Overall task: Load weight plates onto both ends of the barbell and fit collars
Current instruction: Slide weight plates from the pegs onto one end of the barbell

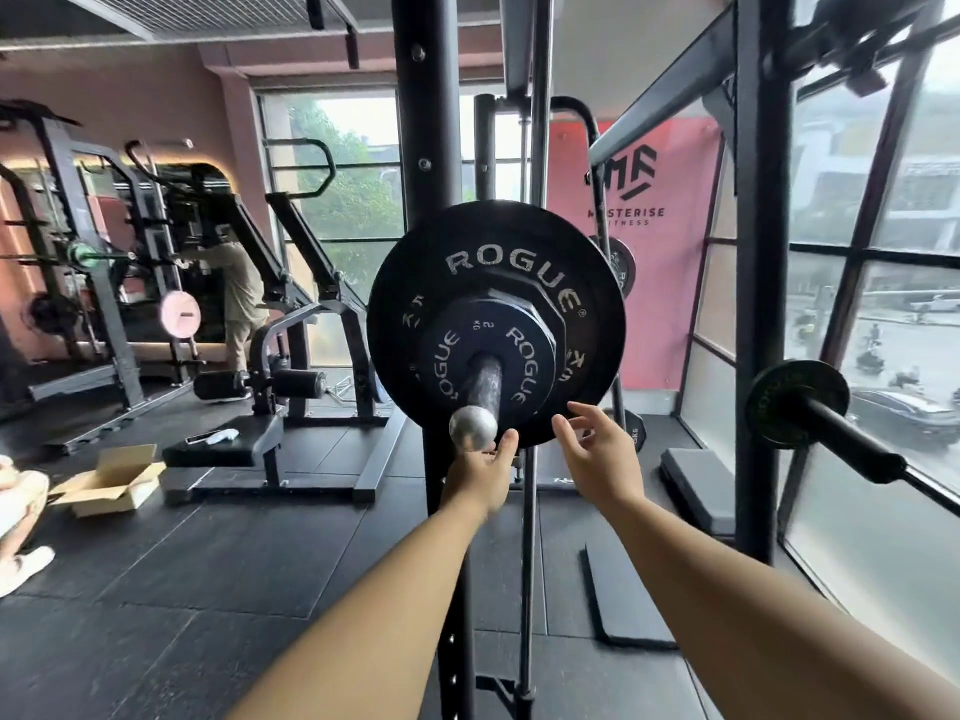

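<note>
Below the sleeve end (472,427), left hand (480,467) half hidden, right hand (597,449) spread, both grips empty.

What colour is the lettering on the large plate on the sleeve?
White, worn, on the black large plate; clearest in the head view.

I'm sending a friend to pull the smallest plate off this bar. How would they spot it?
Find the black rack upright mid-room, where the barbell sleeve points outward. The small plate sits outermost, against the large plate; it alone is marked 2 KG.
</note>
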